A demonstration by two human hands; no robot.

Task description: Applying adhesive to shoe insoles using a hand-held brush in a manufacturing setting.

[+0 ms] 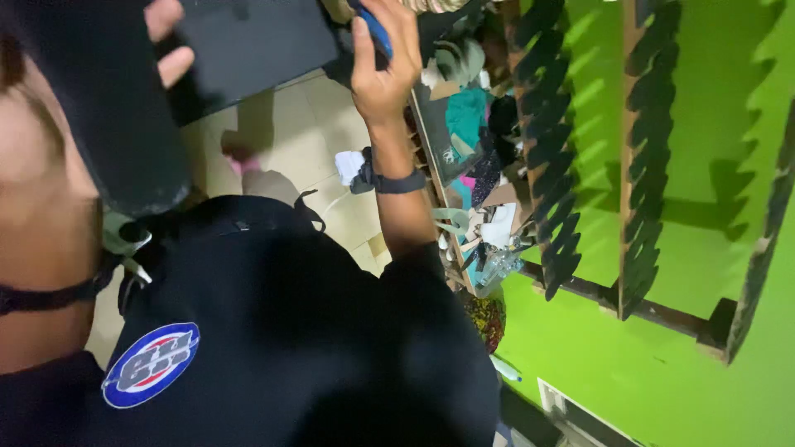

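Nearest the camera is the person's black shirt [290,331], filling the lower middle of the view. On it, low at the left, sits one oval sewn badge [151,365], blue-rimmed with white and red inside; its lettering is left unread. The bare left forearm runs up the left edge with one thin black band [50,296] round the wrist.

The left hand [161,41] is at the top left, mostly hidden behind a long flat black sheet with a rounded end [108,108]. Two fingertips [175,66] curl over the sheet's far edge, so the hand has hold of it; how tightly cannot be told.

The right arm rises from the shoulder to the top centre, palm side towards the camera, with one dark wrist strap [401,182] around it. The right hand [383,62] is curled closed around a small blue object [377,31], of which only a narrow strip shows between thumb and fingers. Both held things are at the top of the view, well apart from each other.

Beyond the hands lie pale floor tiles [310,132], with one crumpled white scrap [349,164] just beside the right wrist. Further right, a long low tray [431,157] holds a heap of coloured offcuts in teal, pink, white and brown. Farthest is the bright green wall [704,149], where three brown wooden rails with saw-toothed edges [646,149] stand out from it.
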